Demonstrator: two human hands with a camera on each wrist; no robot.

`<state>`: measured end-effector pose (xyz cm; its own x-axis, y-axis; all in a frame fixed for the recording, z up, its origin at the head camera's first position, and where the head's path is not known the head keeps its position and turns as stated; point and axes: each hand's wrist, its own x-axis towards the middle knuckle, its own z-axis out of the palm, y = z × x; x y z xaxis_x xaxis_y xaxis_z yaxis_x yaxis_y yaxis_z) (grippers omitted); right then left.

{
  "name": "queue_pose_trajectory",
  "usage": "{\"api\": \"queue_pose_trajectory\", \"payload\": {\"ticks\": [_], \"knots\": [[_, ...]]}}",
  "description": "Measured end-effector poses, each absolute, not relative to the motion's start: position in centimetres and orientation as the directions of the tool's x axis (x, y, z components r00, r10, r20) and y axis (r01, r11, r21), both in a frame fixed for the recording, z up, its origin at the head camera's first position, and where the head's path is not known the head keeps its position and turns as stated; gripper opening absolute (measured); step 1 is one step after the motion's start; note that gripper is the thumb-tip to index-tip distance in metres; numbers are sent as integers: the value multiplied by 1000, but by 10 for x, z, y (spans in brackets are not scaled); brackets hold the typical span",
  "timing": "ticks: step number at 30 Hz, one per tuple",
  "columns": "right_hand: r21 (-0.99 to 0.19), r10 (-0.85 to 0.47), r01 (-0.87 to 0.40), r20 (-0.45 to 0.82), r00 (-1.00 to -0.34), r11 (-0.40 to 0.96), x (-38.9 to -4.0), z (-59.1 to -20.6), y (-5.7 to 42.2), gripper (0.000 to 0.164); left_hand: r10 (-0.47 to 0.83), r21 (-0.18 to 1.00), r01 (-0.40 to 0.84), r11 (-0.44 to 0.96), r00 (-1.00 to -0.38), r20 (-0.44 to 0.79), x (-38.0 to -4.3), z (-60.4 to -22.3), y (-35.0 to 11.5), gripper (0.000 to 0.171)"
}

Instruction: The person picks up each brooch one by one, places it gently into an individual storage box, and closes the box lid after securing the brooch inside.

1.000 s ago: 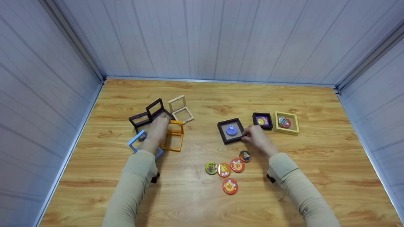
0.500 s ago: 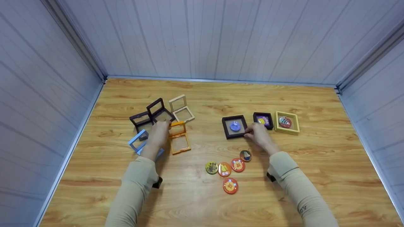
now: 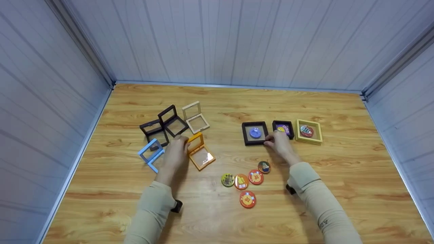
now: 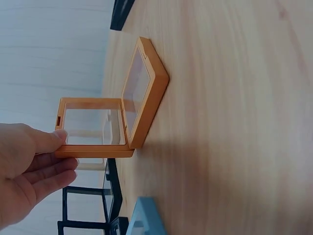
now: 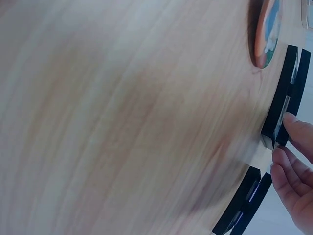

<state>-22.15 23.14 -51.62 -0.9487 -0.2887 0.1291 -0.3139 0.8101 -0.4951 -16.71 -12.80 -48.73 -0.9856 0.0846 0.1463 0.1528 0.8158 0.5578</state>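
Note:
In the head view, my left hand (image 3: 175,153) holds an opened orange display frame (image 3: 207,164) by its raised lid. The left wrist view shows the thumb on one side of the lid's rim and fingers behind it; the other half of the orange frame (image 4: 157,93) rests on the table. My right hand (image 3: 280,144) pinches the near right corner of a closed black display frame (image 3: 254,143). A round blue badge (image 3: 255,132) sits inside this frame, behind its clear film. In the right wrist view, thumb and fingertips meet at the end of the black frame (image 5: 278,110).
Right of it stand a small black frame (image 3: 290,135) with a purple insert and a yellow frame (image 3: 309,141) holding a badge. Several round badges, including a red badge (image 3: 248,199), lie in front. Opened blue (image 3: 146,146), black (image 3: 176,133) and cream (image 3: 207,126) frames stand left.
My left hand has drawn the orange frame rightward and nearer, turning it, away from the other opened frames. My right hand has shifted the black frame right and slightly back, straightening it beside the small black one.

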Motion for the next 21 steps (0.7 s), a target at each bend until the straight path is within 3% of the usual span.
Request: {"api": "queue_pose_trajectory", "payload": {"ticks": [12, 21], "knots": [[-531, -248, -267, 108, -963, 804, -222, -516, 230, 10, 44, 615, 211, 760, -961, 274, -146, -497, -110, 16], [-540, -228, -251, 112, -967, 804, -223, -516, 229, 11, 21, 658, 189, 729, -967, 254, -137, -499, -101, 19]]}}
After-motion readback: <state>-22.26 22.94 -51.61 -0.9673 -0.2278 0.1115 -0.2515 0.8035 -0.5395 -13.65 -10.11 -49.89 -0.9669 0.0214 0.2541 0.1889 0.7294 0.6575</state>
